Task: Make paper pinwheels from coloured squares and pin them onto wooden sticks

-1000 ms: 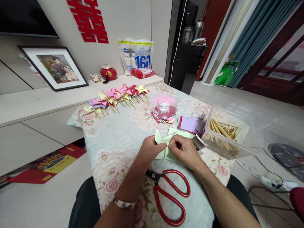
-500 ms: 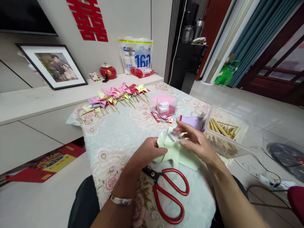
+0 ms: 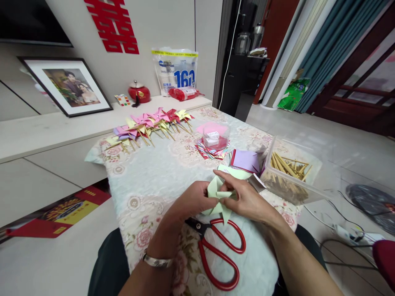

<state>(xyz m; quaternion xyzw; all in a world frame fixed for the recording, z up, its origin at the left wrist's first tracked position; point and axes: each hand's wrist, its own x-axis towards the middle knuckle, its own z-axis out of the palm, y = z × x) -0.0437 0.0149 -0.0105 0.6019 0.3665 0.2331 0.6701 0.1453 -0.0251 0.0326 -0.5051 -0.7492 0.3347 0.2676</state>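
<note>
Between both hands is a pale green paper pinwheel (image 3: 215,188) with its points folded toward the middle. My left hand (image 3: 197,198) pinches it from the left, thumb near the centre. My right hand (image 3: 242,197) is closed on its right side, thumb and fingers pressing at the folds; what lies under those fingertips is hidden. Red-handled scissors (image 3: 220,250) lie on the cloth just below the pinwheel. More pale green paper (image 3: 236,171) and a small white box (image 3: 256,183) lie beyond and beside my right hand.
Finished pinwheels on sticks (image 3: 151,123) lie at the back left. A clear round container (image 3: 219,139) stands on patterned paper. Purple paper squares (image 3: 245,160) sit beside a clear plastic bin (image 3: 285,187) of wooden sticks. The floral tablecloth (image 3: 145,172) covers the table.
My right hand has moved left onto the pinwheel and closed on it. The small white box now lies to the right, near the bin. My left hand keeps its hold.
</note>
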